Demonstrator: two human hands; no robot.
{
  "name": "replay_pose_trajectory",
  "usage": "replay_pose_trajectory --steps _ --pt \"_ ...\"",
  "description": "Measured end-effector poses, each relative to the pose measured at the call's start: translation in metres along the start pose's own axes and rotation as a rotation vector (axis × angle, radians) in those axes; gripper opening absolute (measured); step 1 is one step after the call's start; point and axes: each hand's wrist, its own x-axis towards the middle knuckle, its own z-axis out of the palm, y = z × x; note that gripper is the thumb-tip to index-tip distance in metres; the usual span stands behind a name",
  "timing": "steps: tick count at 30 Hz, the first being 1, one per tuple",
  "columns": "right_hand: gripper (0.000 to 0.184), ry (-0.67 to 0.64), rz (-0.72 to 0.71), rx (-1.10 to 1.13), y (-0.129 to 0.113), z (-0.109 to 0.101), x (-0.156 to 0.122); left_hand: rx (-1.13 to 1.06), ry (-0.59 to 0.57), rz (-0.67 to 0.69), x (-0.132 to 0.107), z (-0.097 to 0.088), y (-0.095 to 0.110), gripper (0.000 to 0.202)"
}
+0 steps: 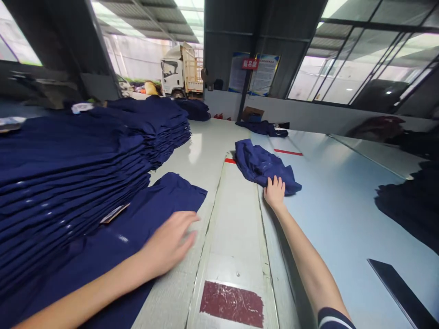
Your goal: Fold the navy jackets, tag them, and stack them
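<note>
A crumpled navy blue garment [259, 161] lies across the middle of the table. At its near right edge my right hand [275, 192] has its fingers curled over the cloth, gripping it. My left hand [171, 240], slightly blurred, is just above a flat navy garment [142, 230] on the left. Its thumb and fingers are apart and nothing is in it. Beside that garment rises a tall stack of folded navy garments [78, 155]; a paper tag [115, 213] sticks out near its lower edge.
A dark flat board [404, 292] lies at the right, below a dark pile of cloth [411, 205]. Another navy garment [264, 128] rests at the far end of the table. A maroon patch [232, 304] marks the near table surface. A post [245, 91] stands behind.
</note>
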Motion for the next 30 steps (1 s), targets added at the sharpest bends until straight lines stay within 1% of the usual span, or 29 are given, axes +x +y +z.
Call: replay_pose_trajectory --steps 1,2,3,4,5,6,7,8,9,11,12,13,15,16,18,20,22,23,24,25,26,28,29,30 --pt "0.047 -0.059 0.039 -0.024 0.018 0.000 -0.005 0.068 -0.135 0.128 0.034 0.040 0.000 0.037" --pt "0.042 -0.108 0.058 -0.032 0.030 -0.001 -0.010 0.134 -0.206 0.209 0.064 0.080 -0.001 0.043" --pt "0.039 -0.137 0.065 -0.032 0.038 -0.001 -0.016 0.207 -0.218 0.246 0.088 0.120 -0.006 0.050" --pt "0.037 -0.142 0.069 -0.029 0.043 -0.003 -0.023 0.283 -0.223 0.254 0.106 0.155 -0.012 0.056" --pt "0.036 -0.136 0.074 -0.029 0.046 -0.005 -0.031 0.337 -0.223 0.247 0.118 0.184 -0.019 0.060" --pt "0.035 -0.136 0.070 -0.025 0.048 -0.009 -0.042 0.369 -0.210 0.247 0.126 0.205 -0.027 0.064" --pt "0.034 -0.141 0.055 -0.012 0.049 -0.013 -0.055 0.376 -0.180 0.247 0.130 0.219 -0.034 0.065" --pt "0.033 -0.148 0.033 0.015 0.051 -0.020 -0.071 0.360 -0.134 0.247 0.132 0.226 -0.041 0.065" --pt "0.033 -0.158 0.008 0.059 0.053 -0.028 -0.089 0.329 -0.074 0.243 0.133 0.227 -0.048 0.065" --pt "0.031 -0.199 -0.039 0.200 0.060 -0.051 -0.131 0.266 0.045 0.219 0.133 0.222 -0.056 0.067" --pt "0.031 -0.230 -0.049 0.292 0.065 -0.064 -0.152 0.255 0.070 0.214 0.134 0.218 -0.058 0.069" --pt "0.030 -0.257 -0.041 0.387 0.071 -0.078 -0.172 0.261 0.064 0.226 0.133 0.214 -0.058 0.071" --pt "0.031 -0.270 0.022 0.566 0.084 -0.106 -0.204 0.317 -0.005 0.297 0.129 0.209 -0.054 0.065" --pt "0.031 -0.254 0.072 0.634 0.091 -0.118 -0.215 0.348 -0.048 0.338 0.126 0.207 -0.050 0.057" --pt "0.032 -0.186 0.188 0.707 0.101 -0.139 -0.226 0.364 -0.116 0.395 0.116 0.203 -0.038 0.039" --pt "0.033 -0.112 0.284 0.684 0.103 -0.157 -0.229 0.293 -0.155 0.395 0.105 0.194 -0.020 0.031" --pt "0.035 -0.007 0.298 0.573 0.093 -0.170 -0.229 0.186 -0.183 0.350 0.098 0.181 0.000 0.031" --pt "0.037 0.059 0.261 0.499 0.084 -0.175 -0.231 0.133 -0.198 0.328 0.095 0.173 0.011 0.031" --pt "0.040 0.117 0.193 0.426 0.072 -0.178 -0.234 0.084 -0.215 0.318 0.094 0.166 0.021 0.031" --pt "0.045 0.154 0.098 0.362 0.059 -0.179 -0.239 0.035 -0.237 0.315 0.092 0.160 0.031 0.031" --pt "0.052 0.160 -0.013 0.312 0.046 -0.177 -0.245 -0.014 -0.261 0.312 0.089 0.154 0.039 0.030" --pt "0.066 0.089 -0.196 0.250 0.022 -0.166 -0.260 -0.095 -0.308 0.263 0.081 0.144 0.050 0.030" --pt "0.067 0.030 -0.247 0.240 0.013 -0.158 -0.266 -0.114 -0.347 0.214 0.075 0.139 0.053 0.030" --pt "0.061 -0.026 -0.263 0.246 0.007 -0.151 -0.272 -0.119 -0.408 0.155 0.068 0.134 0.054 0.029"
